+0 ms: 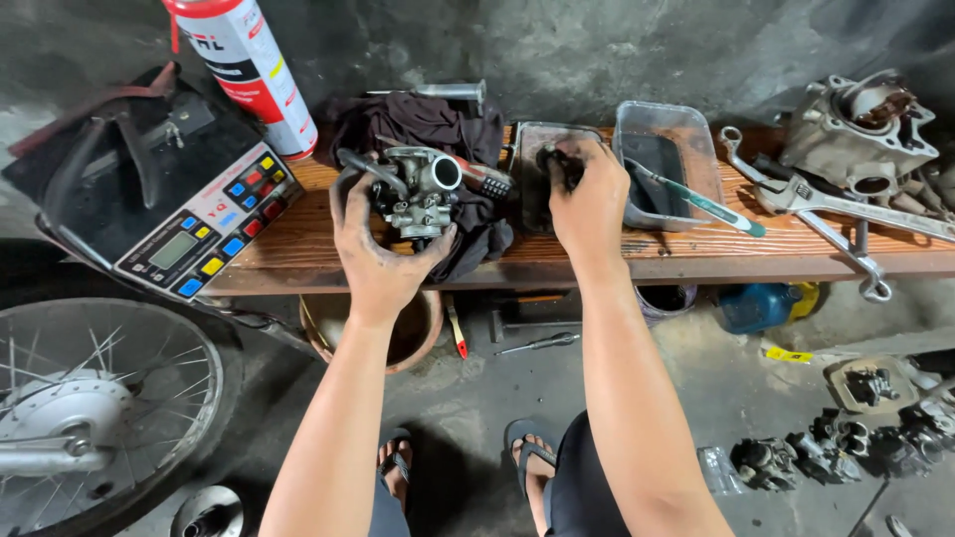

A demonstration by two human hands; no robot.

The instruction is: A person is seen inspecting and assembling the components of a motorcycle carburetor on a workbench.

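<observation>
- The carburetor [420,191] sits over the wooden bench [298,249], cupped from below in the left hand [376,254], whose palm hides its underside.
- The right hand [589,199] closes on a small dark part [554,161], mostly hidden, inside a clear tray [527,189].
- The spray can [244,60] is cut off at the top edge.

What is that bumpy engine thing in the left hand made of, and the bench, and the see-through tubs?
The carburetor in the left hand looks like cast metal: dull grey, with a shiny round opening. The bench looks like wood, reddish with grain lines. The tubs seem clear plastic, since you can see through their walls. The right hand reaches into one.
</observation>
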